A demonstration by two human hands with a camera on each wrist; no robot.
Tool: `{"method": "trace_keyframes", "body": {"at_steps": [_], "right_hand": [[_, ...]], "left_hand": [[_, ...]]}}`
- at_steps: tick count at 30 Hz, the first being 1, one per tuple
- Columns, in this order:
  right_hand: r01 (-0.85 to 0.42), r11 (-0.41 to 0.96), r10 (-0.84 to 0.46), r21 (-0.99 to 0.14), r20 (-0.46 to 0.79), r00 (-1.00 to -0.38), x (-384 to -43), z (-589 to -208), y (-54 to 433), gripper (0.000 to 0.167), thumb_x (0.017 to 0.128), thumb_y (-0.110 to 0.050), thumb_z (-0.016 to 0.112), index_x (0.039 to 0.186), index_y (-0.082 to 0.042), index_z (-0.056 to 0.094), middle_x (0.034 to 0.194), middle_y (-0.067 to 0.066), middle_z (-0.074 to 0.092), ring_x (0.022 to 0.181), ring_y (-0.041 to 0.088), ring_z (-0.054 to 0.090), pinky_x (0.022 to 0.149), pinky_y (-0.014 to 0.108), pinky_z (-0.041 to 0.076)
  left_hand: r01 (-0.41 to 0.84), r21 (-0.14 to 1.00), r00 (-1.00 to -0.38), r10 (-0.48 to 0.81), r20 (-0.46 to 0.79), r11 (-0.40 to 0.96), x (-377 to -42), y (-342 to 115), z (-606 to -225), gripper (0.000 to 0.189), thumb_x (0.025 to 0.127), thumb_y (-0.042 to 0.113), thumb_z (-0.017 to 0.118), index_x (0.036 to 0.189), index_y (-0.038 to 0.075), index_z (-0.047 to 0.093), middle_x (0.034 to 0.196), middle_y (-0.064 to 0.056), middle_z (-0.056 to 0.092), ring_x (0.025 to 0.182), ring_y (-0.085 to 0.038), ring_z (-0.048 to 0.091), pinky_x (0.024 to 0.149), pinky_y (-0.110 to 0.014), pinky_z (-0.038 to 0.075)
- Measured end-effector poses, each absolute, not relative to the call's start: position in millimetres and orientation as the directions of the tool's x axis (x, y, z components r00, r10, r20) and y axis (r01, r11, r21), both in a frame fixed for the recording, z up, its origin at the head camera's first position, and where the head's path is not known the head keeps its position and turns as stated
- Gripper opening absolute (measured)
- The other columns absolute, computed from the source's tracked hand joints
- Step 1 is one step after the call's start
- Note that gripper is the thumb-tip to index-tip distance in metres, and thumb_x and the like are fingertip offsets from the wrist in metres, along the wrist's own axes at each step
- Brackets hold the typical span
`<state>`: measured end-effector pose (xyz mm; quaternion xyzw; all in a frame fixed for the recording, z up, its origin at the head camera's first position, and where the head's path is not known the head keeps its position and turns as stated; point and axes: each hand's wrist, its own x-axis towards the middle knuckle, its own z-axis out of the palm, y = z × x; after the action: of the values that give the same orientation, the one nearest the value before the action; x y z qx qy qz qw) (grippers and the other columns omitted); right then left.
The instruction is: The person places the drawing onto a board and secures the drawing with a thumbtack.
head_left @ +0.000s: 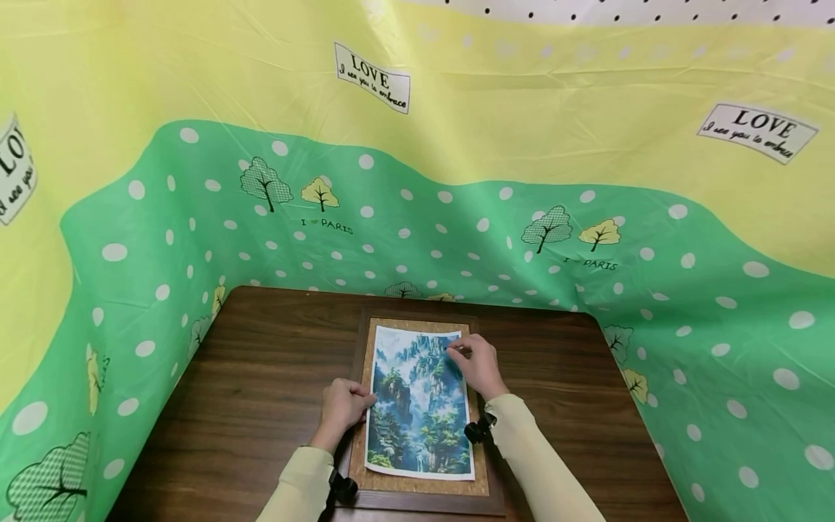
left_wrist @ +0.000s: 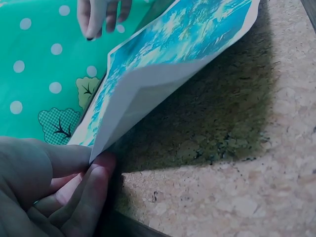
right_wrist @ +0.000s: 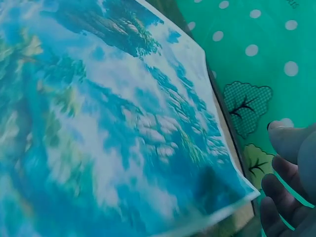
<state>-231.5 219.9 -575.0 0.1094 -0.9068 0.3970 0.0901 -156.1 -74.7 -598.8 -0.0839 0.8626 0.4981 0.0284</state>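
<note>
A landscape print (head_left: 417,406) with blue mountains and a white border lies over a cork board (head_left: 479,464) in a brown wooden frame. My left hand (head_left: 344,406) pinches the print's left edge between thumb and fingers. In the left wrist view, the paper (left_wrist: 133,98) bends up from the cork and casts a shadow under it. My right hand (head_left: 479,362) hovers over the print's upper right part, fingertips drawn together. A small dark thing (right_wrist: 269,126) shows at its fingertips; its kind is too small to make out.
The framed board rests on a dark wood-grain table (head_left: 261,377). A green and yellow curtain (head_left: 443,239) with white dots and printed trees surrounds the table at the back and sides. A black wrist camera (head_left: 479,429) sits on the right wrist, another (head_left: 342,488) on the left.
</note>
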Motion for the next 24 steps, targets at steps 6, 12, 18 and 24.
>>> {"method": "trace_keyframes", "body": {"at_steps": [6,12,18,24], "right_hand": [[-0.247,0.642,-0.156,-0.725,0.192,-0.969,-249,-582,202,0.009,0.099,-0.015,0.076,0.103,-0.01,0.082,0.101,0.006,0.075,0.087,0.022,0.068,0.079,0.046,0.057],[-0.228,0.637,-0.17,-0.737,0.154,-0.973,-264,-589,192,0.012,0.1,-0.015,0.074,0.103,-0.008,0.083,0.092,0.003,0.077,0.075,0.015,0.065,0.072,0.04,0.057],[-0.224,0.622,-0.175,-0.75,0.146,-0.974,-274,-595,189,0.01,0.099,-0.012,0.074,0.099,-0.006,0.082,0.089,0.005,0.075,0.071,0.015,0.062,0.071,0.041,0.055],[-0.196,0.632,-0.152,-0.749,0.128,-0.98,-279,-600,184,0.01,0.1,-0.011,0.073,0.097,-0.007,0.082,0.091,0.006,0.075,0.077,0.019,0.065,0.076,0.045,0.058]], "left_hand": [[-0.172,0.85,-0.984,-0.116,-0.132,0.497,-156,-75,-600,0.013,0.088,0.012,0.086,0.075,0.01,0.082,0.063,0.002,0.071,0.048,-0.011,0.063,0.048,-0.029,0.054],[-0.179,0.855,-0.984,-0.111,-0.143,0.487,-158,-75,-601,0.016,0.088,0.013,0.086,0.073,0.011,0.081,0.061,0.003,0.07,0.047,-0.011,0.063,0.048,-0.028,0.053],[-0.19,0.867,-0.982,-0.1,-0.162,0.461,-160,-75,-599,0.015,0.089,0.012,0.085,0.075,0.009,0.081,0.063,0.001,0.07,0.048,-0.012,0.064,0.047,-0.027,0.054],[-0.21,0.86,-0.978,-0.109,-0.18,0.465,-158,-77,-600,0.015,0.089,0.013,0.085,0.075,0.01,0.08,0.062,0.002,0.069,0.048,-0.011,0.063,0.048,-0.028,0.053]]}}
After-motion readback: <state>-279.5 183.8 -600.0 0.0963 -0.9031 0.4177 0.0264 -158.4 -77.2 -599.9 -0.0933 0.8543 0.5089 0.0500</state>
